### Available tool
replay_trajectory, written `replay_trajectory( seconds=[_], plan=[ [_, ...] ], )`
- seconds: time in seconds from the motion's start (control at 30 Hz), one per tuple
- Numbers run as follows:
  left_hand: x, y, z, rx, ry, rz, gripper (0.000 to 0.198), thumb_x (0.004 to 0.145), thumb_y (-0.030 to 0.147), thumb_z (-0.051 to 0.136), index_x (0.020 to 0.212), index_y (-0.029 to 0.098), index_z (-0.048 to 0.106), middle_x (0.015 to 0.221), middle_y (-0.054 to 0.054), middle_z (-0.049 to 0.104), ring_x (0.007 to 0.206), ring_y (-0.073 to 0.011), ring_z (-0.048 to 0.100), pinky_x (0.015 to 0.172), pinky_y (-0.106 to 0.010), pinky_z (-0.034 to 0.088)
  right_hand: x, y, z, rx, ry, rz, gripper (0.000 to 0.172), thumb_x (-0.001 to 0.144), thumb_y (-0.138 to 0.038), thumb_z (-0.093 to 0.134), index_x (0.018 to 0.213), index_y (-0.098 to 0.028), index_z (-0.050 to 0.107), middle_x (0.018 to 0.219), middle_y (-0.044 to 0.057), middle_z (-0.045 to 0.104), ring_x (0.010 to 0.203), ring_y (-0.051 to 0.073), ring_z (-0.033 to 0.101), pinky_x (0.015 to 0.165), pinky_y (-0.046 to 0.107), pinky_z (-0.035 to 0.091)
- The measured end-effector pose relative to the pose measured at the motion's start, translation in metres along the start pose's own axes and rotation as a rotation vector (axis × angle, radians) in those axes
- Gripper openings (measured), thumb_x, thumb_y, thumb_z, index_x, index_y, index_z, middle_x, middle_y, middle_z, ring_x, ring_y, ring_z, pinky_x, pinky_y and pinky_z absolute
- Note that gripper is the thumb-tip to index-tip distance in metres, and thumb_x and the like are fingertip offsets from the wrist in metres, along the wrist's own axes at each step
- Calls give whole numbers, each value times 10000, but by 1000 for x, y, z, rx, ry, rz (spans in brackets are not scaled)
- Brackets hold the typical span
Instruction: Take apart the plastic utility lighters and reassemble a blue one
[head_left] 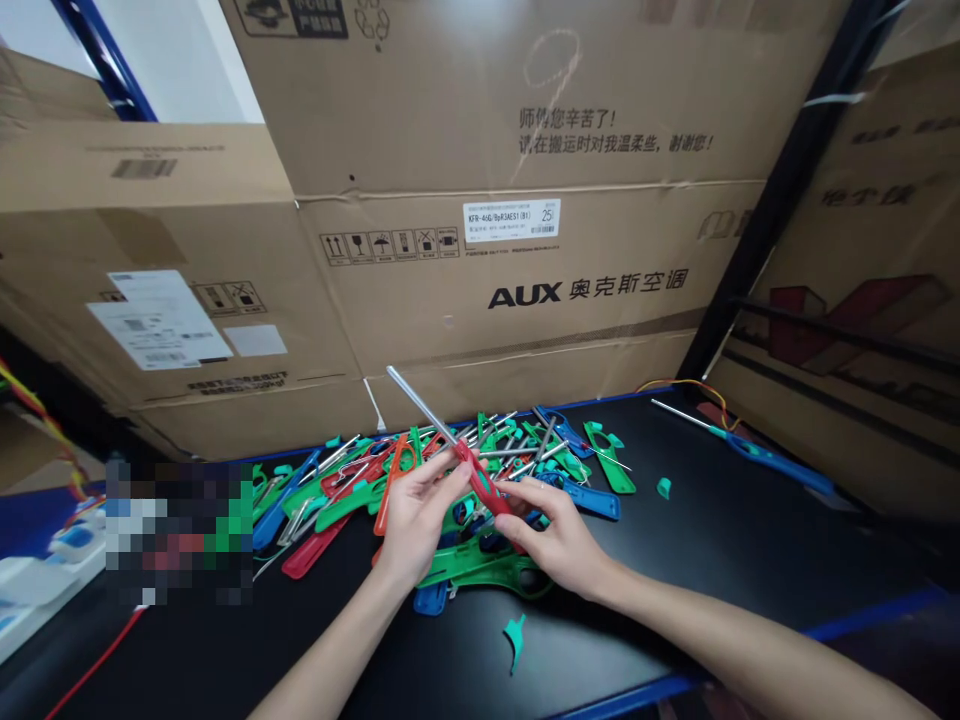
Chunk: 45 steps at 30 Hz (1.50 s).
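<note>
Two bare hands: the left hand (416,505) and the right hand (559,525) each have thumb and fingers closed on the same handle; the left grip grasps it nearer the tube, the right nearer the butt.
Red handle: one long, red plastic handle (486,490), held above the pile's front; one straight, silvery metal tube (420,402) juts from it, up and leftward. It looks partly put together; whether its shell is fully joined, I cannot tell.
Blue lighter: one long, blue plastic lighter with a silvery rod (780,463), lying at the right, well apart from the pile; it appears complete, the only such one I can make out.
Pile: one mixed pile of green, blue, red and orange plastic shells and metal tubes (352,482), on the black, smooth-topped table (720,560); dozens of parts by my estimate, too overlapped to count. Most seem loose, so much looks left.
Stray bits: one small, teal, curved plastic piece (514,642) near the front edge; one small, green plastic cap (664,488) right of the pile.
</note>
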<state>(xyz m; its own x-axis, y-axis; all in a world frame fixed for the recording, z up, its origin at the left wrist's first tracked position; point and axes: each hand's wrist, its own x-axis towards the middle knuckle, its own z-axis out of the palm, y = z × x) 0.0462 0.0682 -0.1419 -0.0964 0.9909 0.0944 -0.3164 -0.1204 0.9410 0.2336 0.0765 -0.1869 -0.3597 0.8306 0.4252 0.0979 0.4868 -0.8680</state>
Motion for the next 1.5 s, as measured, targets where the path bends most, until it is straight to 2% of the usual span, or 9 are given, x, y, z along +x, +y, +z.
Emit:
replay_trajectory(
  seconds=[0.17,0.27,0.47,0.63,0.77,0.9,1.03,1.2,1.5],
  plan=[
    [-2,1,2,-38,64,11,542,672,363,930,1148,156,773,1165,-120,767,1073,-305,743,867,-401,683,2,-4,-1,49,80,38,379,975,-504,637,1213,-238,764,882,50,642,811,166,570,742,295,471],
    [-3,0,4,-11,30,-21,622,678,382,925,1230,166,734,1239,-130,738,1105,-302,731,849,-388,685,5,-2,-3,36,132,62,394,919,-509,710,1188,-228,773,839,42,628,768,162,558,721,298,477],
    [-4,-6,3,95,8,1,551,666,409,928,1127,150,770,1133,-128,772,1041,-263,742,892,-333,644,0,-1,3,177,12,193,463,843,-496,788,1193,-204,704,918,44,687,769,161,641,700,286,536],
    [-8,5,4,222,-120,9,545,668,406,916,1139,163,788,1067,-112,781,950,-259,728,865,-361,626,0,-11,0,215,-111,161,465,857,-496,773,1178,-187,639,1027,64,706,870,174,692,758,284,575],
    [-15,18,6,481,-227,131,404,756,384,850,1117,207,811,1020,-96,759,948,-244,687,894,-351,583,6,-13,-13,287,-16,97,467,915,-510,711,1256,-205,617,1131,90,704,988,192,689,814,299,592],
    [-21,21,8,619,-327,230,342,824,341,789,1158,266,793,1090,-94,761,1009,-256,699,959,-370,557,8,-9,-18,407,20,114,372,889,-473,756,1163,-222,732,1008,61,751,894,195,720,808,320,609],
    [-22,18,8,585,-290,231,271,833,331,777,1088,251,818,1093,-114,785,1036,-288,727,994,-407,568,9,-8,-16,429,115,178,338,789,-470,842,993,-203,808,928,58,774,847,226,740,799,360,633],
    [-23,15,8,575,-231,210,240,818,333,781,1039,251,829,1083,-98,792,1028,-306,755,984,-436,605,12,-10,-15,509,105,257,388,740,-493,869,971,-185,823,923,69,777,862,248,752,863,417,642],
    [-22,8,4,679,-120,342,240,796,277,801,1035,272,828,1077,-73,792,1017,-300,761,1008,-428,605,13,-6,-12,556,115,340,383,726,-489,877,957,-188,828,928,61,776,811,225,748,826,419,665]
  ],
)
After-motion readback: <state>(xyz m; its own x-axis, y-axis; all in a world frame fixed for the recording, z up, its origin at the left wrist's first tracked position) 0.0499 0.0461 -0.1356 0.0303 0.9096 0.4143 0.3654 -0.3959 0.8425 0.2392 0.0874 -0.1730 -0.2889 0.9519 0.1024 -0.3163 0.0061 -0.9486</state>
